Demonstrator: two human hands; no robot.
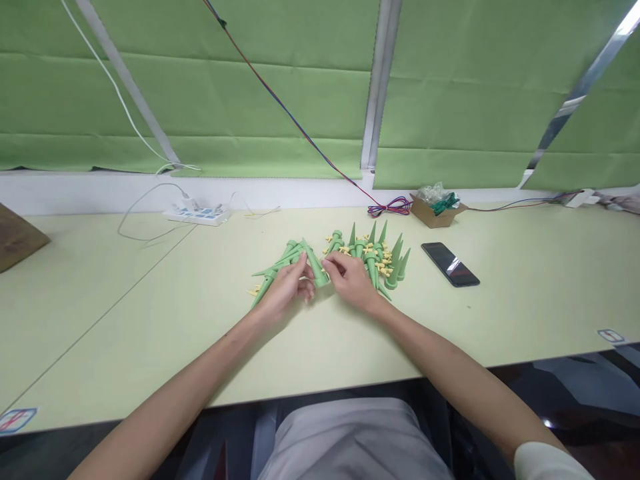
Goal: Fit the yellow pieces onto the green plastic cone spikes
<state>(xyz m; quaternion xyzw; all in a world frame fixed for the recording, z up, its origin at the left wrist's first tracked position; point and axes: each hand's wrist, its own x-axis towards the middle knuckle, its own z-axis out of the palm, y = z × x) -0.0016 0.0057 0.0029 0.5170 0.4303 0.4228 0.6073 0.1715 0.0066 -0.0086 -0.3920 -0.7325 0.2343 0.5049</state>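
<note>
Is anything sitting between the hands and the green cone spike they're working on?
Nothing visible does. The left hand already grips the green cone spike, and the right hand meets its wide end. The pile of green spikes lies behind the right hand, a second bunch behind the left, and the phone lies off to the right.

On the table [150, 320], two heaps of cone spikes lie side by side — the left heap [280, 263] before the left hand [287, 290], the right heap [375, 257] behind the right hand [353, 280]. A phone [450, 264] lies right of them. Behind — a power strip [197, 215] to the left, a cardboard box [435, 207] to the right.
</note>
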